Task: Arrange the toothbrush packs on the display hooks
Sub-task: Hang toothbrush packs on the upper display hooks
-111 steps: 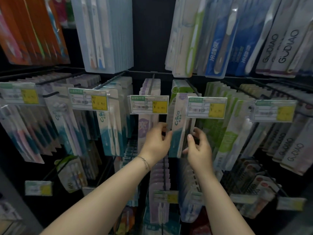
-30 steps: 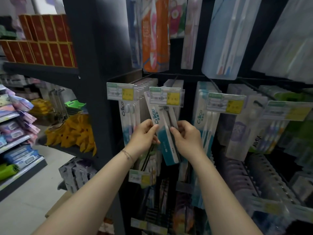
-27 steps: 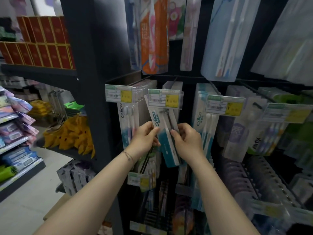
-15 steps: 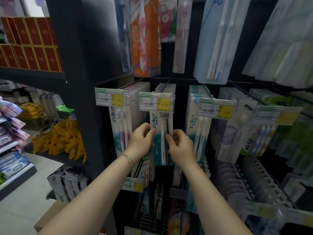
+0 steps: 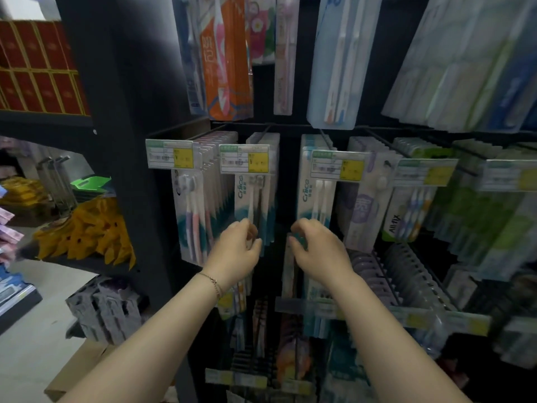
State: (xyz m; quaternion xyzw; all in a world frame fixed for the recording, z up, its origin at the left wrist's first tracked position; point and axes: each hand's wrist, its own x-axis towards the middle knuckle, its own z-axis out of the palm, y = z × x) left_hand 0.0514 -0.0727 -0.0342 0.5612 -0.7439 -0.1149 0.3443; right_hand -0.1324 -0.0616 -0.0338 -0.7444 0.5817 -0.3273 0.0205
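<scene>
Toothbrush packs hang in rows from the hooks of a dark display rack (image 5: 122,146). The one in hand's reach is the front pack (image 5: 251,205) on the second hook (image 5: 263,132) from the rack's left edge, middle row, hanging straight under its price tag (image 5: 244,158).

The left hand (image 5: 236,253) is at this pack's lower end with fingers curled. Blur hides whether it pinches the card or only touches it. The right hand (image 5: 318,251) is also curled, in the gap between that column and the next pack (image 5: 315,199) to the right; I cannot tell if it holds anything.

The pack looks like thin card with a clear plastic blister, so probably light and fairly stiff along its length, but easy to bend or crease at the corners. The glossy front may slip under fingertips. It would likely swing freely on the hook. The best hold is probably a pinch on the two long side edges, low or mid-height, away from the blister. To lift it off or thread it on, take it near the punched hole at the top, behind the tag.
</scene>
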